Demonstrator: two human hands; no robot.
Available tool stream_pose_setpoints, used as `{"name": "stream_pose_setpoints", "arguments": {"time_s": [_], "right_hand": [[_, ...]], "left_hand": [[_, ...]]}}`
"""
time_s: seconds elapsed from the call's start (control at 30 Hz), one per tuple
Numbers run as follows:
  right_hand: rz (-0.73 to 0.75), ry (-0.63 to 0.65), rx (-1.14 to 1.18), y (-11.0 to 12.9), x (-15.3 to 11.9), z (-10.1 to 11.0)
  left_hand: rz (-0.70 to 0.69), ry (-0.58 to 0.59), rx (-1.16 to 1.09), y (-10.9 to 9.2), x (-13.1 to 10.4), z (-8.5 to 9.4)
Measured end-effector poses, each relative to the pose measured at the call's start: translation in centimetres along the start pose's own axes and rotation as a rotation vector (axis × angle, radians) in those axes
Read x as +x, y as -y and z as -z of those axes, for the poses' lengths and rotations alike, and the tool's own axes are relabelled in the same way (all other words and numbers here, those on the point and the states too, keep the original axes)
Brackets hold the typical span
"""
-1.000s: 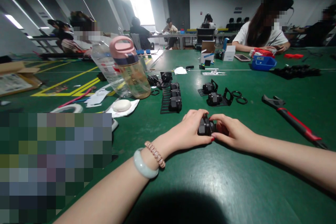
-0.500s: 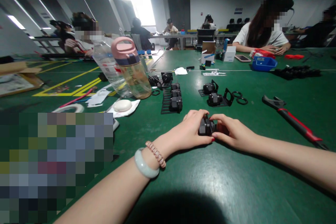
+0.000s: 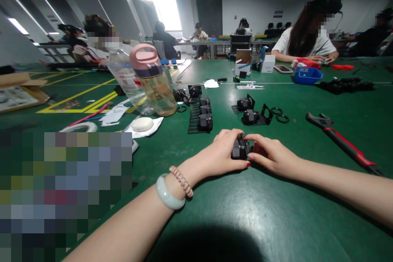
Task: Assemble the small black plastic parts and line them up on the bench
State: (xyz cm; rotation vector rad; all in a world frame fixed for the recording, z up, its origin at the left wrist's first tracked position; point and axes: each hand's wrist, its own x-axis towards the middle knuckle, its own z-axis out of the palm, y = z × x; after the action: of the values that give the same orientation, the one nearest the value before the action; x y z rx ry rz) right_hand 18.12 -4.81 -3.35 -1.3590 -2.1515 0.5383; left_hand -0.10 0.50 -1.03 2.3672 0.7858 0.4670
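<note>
Low over the green table, my left hand point(image 3: 219, 151) is closed around a black hex-bodied plastic fitting point(image 3: 238, 149) that looks like a cable gland on a plate. My right hand point(image 3: 272, 153) has its thumb and fingers curled at the right side of the same fitting, touching the plate end. Its palm side is partly hidden. Beyond my hands lie two similar fittings on L-shaped brackets, the nearer fitting point(image 3: 251, 117) beside two black ring nuts point(image 3: 282, 118). A row of three such fittings point(image 3: 205, 122) sits on slotted plates to the left.
An adjustable wrench point(image 3: 346, 143) with red-black handles lies at the right. Left stand a pink-lidded bottle point(image 3: 155, 86) and a clear plastic bottle point(image 3: 125, 73), near a white oval thing point(image 3: 143, 124) on paper. A blue bin point(image 3: 308, 75) stands before a co-worker point(image 3: 302, 41).
My hands stay on the fitting in almost the same place, with only slight finger movement on the right. The view has shifted very slightly.
</note>
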Motion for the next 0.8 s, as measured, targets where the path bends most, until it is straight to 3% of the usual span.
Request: {"name": "stream_pose_setpoints", "arguments": {"time_s": [0.8], "right_hand": [[0.006,-0.041,-0.009,-0.07,0.20,-0.01]], "left_hand": [[-0.002,0.016,0.044,0.08,0.01,0.12]]}}
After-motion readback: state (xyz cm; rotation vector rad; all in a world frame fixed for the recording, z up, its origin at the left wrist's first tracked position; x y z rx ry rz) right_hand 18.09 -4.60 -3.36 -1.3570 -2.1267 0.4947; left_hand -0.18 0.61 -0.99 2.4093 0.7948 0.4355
